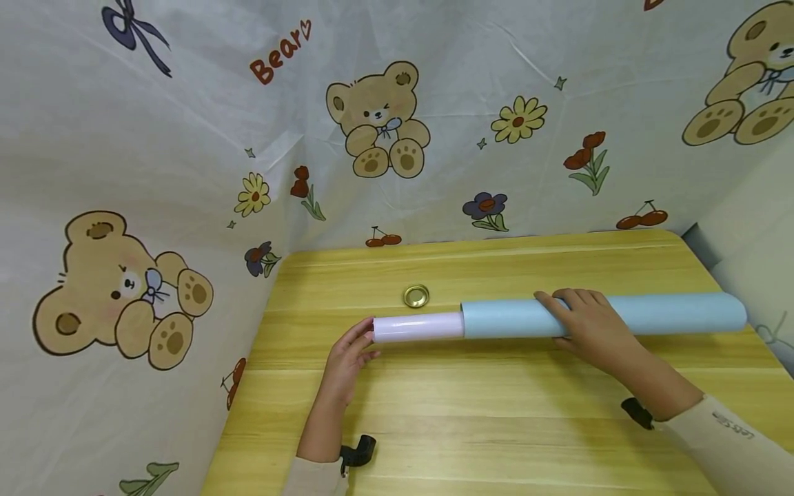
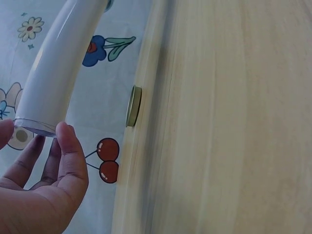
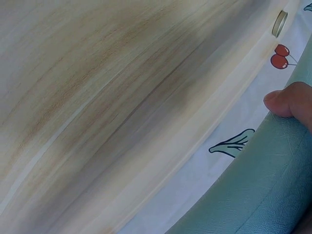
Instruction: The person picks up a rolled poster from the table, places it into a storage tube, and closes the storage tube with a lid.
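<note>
A long light blue tube (image 1: 676, 314) with a finely wrinkled surface lies level across the head view, above the table. My right hand (image 1: 592, 324) grips it around the middle, thumb along the near side in the right wrist view. Out of its left end sticks a narrower, glossy white roll (image 1: 418, 327). At the roll's free end my left hand (image 1: 347, 358) pinches the rim between thumb and fingers, as the left wrist view (image 2: 46, 175) shows. A shallow round gold lid (image 1: 416, 296) rests on the table just behind the roll.
The pale wood-grain table (image 1: 496, 413) has rounded back corners. A white cloth (image 1: 446, 41) printed with bears, flowers and cherries hangs behind it and along the left side. Black wrist mounts (image 1: 358, 451) sit on both forearms.
</note>
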`<state>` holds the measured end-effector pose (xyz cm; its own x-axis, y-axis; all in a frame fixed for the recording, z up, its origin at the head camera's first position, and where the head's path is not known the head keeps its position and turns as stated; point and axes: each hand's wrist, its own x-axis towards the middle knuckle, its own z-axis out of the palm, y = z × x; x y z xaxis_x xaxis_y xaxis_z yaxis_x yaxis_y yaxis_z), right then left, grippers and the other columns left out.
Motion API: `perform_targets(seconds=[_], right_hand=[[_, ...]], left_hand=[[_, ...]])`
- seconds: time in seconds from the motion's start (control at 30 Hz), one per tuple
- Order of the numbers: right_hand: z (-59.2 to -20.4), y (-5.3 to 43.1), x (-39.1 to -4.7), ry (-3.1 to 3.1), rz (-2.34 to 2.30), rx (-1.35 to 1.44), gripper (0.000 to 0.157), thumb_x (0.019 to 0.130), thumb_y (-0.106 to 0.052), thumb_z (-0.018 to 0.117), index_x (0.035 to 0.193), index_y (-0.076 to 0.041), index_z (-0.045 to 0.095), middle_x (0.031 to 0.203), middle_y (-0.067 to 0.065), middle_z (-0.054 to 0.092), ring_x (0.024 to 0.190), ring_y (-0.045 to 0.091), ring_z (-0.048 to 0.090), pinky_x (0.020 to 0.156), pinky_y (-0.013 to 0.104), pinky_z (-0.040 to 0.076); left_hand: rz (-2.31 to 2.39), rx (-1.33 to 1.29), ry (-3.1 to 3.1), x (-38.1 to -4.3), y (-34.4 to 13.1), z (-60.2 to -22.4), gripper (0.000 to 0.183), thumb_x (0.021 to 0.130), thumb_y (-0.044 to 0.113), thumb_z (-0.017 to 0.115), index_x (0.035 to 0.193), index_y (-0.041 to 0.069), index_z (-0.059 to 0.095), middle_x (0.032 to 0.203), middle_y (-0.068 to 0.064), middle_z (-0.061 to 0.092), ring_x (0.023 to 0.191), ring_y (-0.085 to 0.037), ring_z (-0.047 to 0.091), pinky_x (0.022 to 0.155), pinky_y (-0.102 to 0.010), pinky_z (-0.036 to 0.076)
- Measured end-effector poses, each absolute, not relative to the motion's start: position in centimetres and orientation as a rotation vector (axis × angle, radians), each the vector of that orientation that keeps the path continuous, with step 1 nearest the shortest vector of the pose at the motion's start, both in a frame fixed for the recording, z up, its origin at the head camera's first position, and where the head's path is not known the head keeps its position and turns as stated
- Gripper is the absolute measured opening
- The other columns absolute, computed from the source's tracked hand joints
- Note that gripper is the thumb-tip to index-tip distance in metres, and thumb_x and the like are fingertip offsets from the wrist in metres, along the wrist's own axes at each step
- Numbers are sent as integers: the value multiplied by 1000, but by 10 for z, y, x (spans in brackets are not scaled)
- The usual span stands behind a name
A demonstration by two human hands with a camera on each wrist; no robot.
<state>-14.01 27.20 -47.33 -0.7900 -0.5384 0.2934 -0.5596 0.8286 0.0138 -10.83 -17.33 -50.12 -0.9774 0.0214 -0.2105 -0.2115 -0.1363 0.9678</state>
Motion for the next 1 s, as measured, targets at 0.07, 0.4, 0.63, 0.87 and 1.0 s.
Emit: perform_targets(seconds=[0.07,0.4,0.63,0.87,1.0], right_hand=[[-473,272,-140,-2726,102,837,96,61,-29,98,143,-9,50,119,18,61,113,40,57,97,61,45],[-474,270,-139,-2714,105,841,97,60,-28,98,142,-9,51,118,17,61,111,40,58,97,61,45],[-475,268,-140,-2718,113,843,96,61,-28,98,143,-10,50,118,17,61,109,42,59,97,61,45],[-474,266,-140,-2710,99,848,96,60,-29,98,141,-9,51,118,17,61,108,42,59,95,61,46],[-474,266,-140,-2704,96,849,96,59,-29,98,141,-9,51,117,17,61,108,42,59,95,61,46]], left_hand=[[2248,-223,1954,-108,-173,-501,51,102,26,60,147,5,51,146,-10,55,116,-17,58,91,-31,55],[2248,-222,1960,-108,-172,-501,46,102,26,61,144,10,55,146,-9,55,116,-17,58,92,-32,55],[2250,-211,1950,-109,-171,-501,43,102,25,61,143,11,57,146,-9,55,117,-18,59,91,-32,55],[2254,-205,1942,-109,-169,-501,44,101,25,61,142,10,58,146,-9,56,117,-18,58,92,-34,55],[2257,-206,1933,-109,-169,-503,45,101,25,62,143,9,58,146,-10,56,116,-18,58,92,-33,54]])
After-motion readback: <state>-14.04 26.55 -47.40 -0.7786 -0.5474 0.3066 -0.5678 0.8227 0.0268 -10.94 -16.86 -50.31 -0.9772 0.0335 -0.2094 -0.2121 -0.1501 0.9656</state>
